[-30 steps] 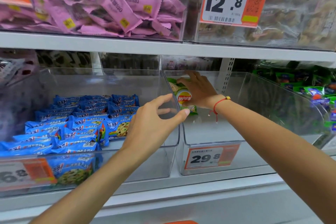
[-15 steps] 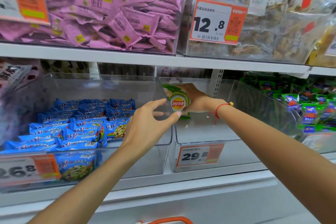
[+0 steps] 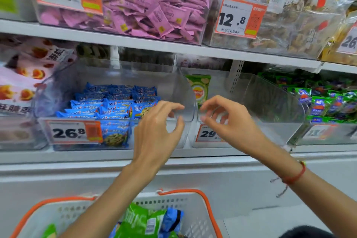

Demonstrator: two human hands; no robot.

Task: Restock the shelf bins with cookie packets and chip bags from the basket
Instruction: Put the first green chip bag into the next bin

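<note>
both hands hover in front of the middle shelf (image 3: 173, 157), close together and apart from each other, at the front edges of 2 clear bins. the left hand (image 3: 156, 131) sits before the right front corner of the left bin (image 3: 116, 71), its fingers (image 3: 173, 106) loosely curled with the thumb spread below, holding nothing; whether the fingertips touch the plastic rim i cannot tell. the right hand (image 3: 229, 120) is just beside it, in front of the right bin (image 3: 270, 94), fingers bent and relaxed, also empty. a red string bracelet (image 3: 295, 176) circles the right wrist.

the left bin holds rows of blue cookie packets (image 3: 108, 104), stacked toward its left and back, with a price tag reading 26.8 (image 3: 74, 131) on its front. the right bin holds 1 green chip bag (image 3: 200, 89), standing upright at the back left, against the wall shared with the left bin; its own tag is partly hidden by the right hand.

below, a white basket (image 3: 195, 205) with orange rim and handle sits under the arms, with green chip bags (image 3: 139, 218) and a blue packet (image 3: 172, 218) inside.

on the upper shelf, a bin of pink packets (image 3: 154, 11) carries a 23.8 tag, and a bin of clear-wrapped snacks (image 3: 289, 15) carries a 12.8 tag. green and blue packets (image 3: 328, 102) fill the bin to the far right.
</note>
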